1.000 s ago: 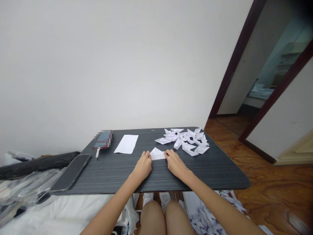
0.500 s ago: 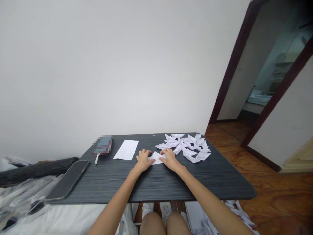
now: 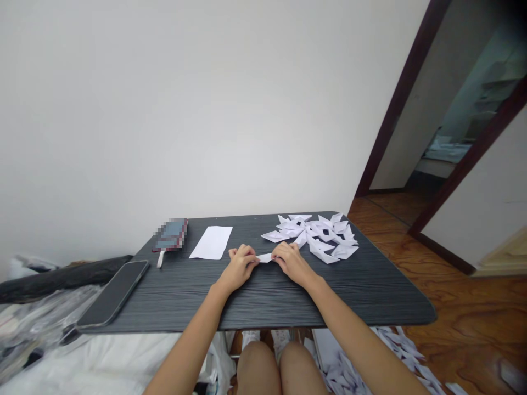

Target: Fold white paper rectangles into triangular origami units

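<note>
My left hand (image 3: 239, 266) and my right hand (image 3: 291, 261) meet over the middle of the dark table (image 3: 263, 296). Between their pinched fingertips is a small folded white paper (image 3: 265, 257), only a narrow strip of it showing. A flat white sheet (image 3: 211, 242) lies just left of my left hand. A heap of several folded white paper pieces (image 3: 316, 236) lies to the right of my right hand, close to its knuckles.
A black phone (image 3: 113, 293) lies at the table's left edge. A blurred-out small object (image 3: 170, 235) with a white pen-like piece sits at the back left. Loose paper scraps (image 3: 370, 362) litter the wooden floor under the right side. A doorway (image 3: 453, 131) opens at right.
The paper lay flat under my spread fingers before; now both hands have closed in and pinch it, and it looks narrower. The view has shifted slightly.
</note>
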